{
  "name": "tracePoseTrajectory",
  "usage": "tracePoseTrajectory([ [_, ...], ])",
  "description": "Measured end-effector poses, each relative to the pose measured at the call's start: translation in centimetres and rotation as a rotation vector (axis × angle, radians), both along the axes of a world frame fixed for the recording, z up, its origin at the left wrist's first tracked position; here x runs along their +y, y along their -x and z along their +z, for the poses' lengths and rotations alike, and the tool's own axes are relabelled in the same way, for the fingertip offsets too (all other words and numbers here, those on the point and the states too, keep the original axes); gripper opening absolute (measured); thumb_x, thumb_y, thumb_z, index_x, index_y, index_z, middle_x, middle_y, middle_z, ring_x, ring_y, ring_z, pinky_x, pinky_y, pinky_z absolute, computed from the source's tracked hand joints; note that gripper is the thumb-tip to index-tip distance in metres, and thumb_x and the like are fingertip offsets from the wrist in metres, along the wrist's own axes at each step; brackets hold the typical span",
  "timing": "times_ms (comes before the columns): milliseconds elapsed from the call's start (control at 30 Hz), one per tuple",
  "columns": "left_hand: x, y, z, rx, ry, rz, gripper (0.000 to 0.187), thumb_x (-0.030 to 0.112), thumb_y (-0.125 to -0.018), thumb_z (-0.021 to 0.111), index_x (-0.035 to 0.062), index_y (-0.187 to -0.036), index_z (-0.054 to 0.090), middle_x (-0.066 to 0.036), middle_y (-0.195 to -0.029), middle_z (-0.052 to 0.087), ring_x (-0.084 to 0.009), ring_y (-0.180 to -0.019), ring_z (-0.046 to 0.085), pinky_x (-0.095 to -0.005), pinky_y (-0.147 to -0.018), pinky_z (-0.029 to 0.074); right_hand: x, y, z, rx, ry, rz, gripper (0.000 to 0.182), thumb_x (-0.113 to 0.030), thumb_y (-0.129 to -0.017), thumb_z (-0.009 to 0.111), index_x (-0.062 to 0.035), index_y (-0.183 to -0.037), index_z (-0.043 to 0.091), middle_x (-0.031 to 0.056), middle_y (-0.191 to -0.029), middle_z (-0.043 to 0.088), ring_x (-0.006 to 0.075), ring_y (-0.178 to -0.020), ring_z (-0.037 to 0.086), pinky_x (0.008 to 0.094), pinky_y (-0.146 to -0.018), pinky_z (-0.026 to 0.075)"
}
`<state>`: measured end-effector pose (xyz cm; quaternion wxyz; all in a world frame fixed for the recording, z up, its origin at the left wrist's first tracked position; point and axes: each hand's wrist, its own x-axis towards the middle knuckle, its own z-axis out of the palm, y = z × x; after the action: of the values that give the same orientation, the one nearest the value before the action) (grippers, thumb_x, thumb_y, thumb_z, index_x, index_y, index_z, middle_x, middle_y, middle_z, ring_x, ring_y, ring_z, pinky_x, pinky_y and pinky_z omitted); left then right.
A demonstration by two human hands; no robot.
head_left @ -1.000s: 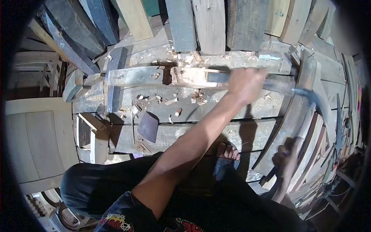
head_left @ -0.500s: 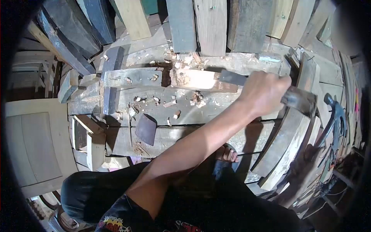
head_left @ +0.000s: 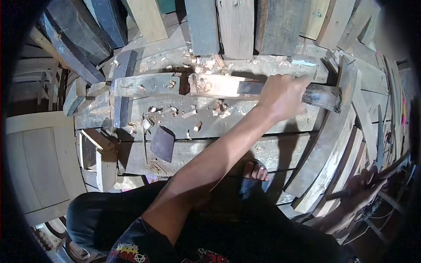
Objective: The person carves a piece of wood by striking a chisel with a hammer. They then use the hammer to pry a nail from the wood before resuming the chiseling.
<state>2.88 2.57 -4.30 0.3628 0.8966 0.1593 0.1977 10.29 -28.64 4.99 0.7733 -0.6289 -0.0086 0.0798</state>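
My left hand [head_left: 283, 94] is closed around the handle of a broad chisel [head_left: 249, 87]. Its blade lies nearly flat along a pale, freshly cut stretch of a wooden beam [head_left: 149, 86]; the handle's butt points right. A dark notch shows in the beam, left of the blade. Low at the right edge, my right hand [head_left: 362, 193] is closed on a dark handle, apparently that of the hammer [head_left: 380, 140]; shadow and blur hide details there. Wood chips [head_left: 221, 107] lie around the beam.
A dark crosspiece [head_left: 125, 72] lies under the beam's left end. A flat dark piece [head_left: 163, 143] rests on the boards near my foot [head_left: 255, 172]. Upright planks [head_left: 237, 30] line the back. Curved timbers [head_left: 324, 162] stand right, a small wooden frame [head_left: 105, 164] left.
My left hand and the chisel have shifted left along the beam, the blade now lower and flatter on it. My right hand and the hammer have swung down and to the right.
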Motion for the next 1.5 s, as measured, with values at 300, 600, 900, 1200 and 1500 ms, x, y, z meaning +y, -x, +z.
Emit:
tracePoseTrajectory([
  [300,-0.4,-0.1,-0.9,-0.172,-0.098,0.086,0.027,0.010,-0.065,0.074,0.0058,-0.092,0.068,-0.019,-0.065,0.067,-0.0373,-0.064,0.071,-0.0471,-0.063,0.057,2.9,5.2,-4.0,0.404,0.212,0.177,0.051,-0.067,-0.100,0.053,-0.0183,-0.087,0.054,-0.0074,-0.064,0.041,0.0049,-0.047,0.031,0.0215,-0.042,0.021],
  [600,-0.3,-0.2,-0.5,-0.015,-0.068,0.036,0.051,0.010,-0.067,0.072,0.0097,-0.117,0.069,-0.021,-0.077,0.072,-0.0388,-0.075,0.073,-0.0486,-0.068,0.059,3.7,3.5,0.6,0.023,-0.064,-0.205,0.050,-0.062,-0.105,0.045,-0.0153,-0.087,0.047,-0.0056,-0.061,0.037,0.0034,-0.043,0.032,0.0198,-0.033,0.025],
  [900,-0.9,-0.5,-1.9,0.006,-0.171,0.038,0.025,0.014,-0.070,0.075,0.0067,-0.093,0.069,-0.020,-0.071,0.071,-0.0384,-0.069,0.072,-0.0487,-0.065,0.057,1.3,3.0,-4.2,0.335,0.353,-0.041,0.061,-0.077,-0.099,0.043,-0.0192,-0.092,0.062,-0.0089,-0.064,0.041,0.0039,-0.047,0.028,0.0217,-0.043,0.019],
  [1200,-0.9,-0.8,-1.4,0.007,-0.103,0.062,0.025,0.013,-0.068,0.076,0.0060,-0.090,0.069,-0.021,-0.069,0.069,-0.0392,-0.066,0.071,-0.0497,-0.063,0.057,3.8,2.8,-3.8,0.269,0.006,-0.322,0.058,-0.068,-0.101,0.048,-0.0155,-0.119,0.063,-0.0064,-0.066,0.042,0.0059,-0.041,0.031,0.0220,-0.036,0.026],
  [1500,-0.5,-0.3,-1.8,0.052,-0.126,0.029,0.029,0.011,-0.065,0.072,0.0086,-0.094,0.070,-0.021,-0.071,0.070,-0.0403,-0.068,0.071,-0.0505,-0.064,0.057,0.2,1.6,-4.0,0.393,0.186,-0.054,0.045,-0.063,-0.101,0.054,-0.0194,-0.093,0.051,-0.0064,-0.062,0.036,0.0041,-0.041,0.029,0.0203,-0.034,0.023],
])
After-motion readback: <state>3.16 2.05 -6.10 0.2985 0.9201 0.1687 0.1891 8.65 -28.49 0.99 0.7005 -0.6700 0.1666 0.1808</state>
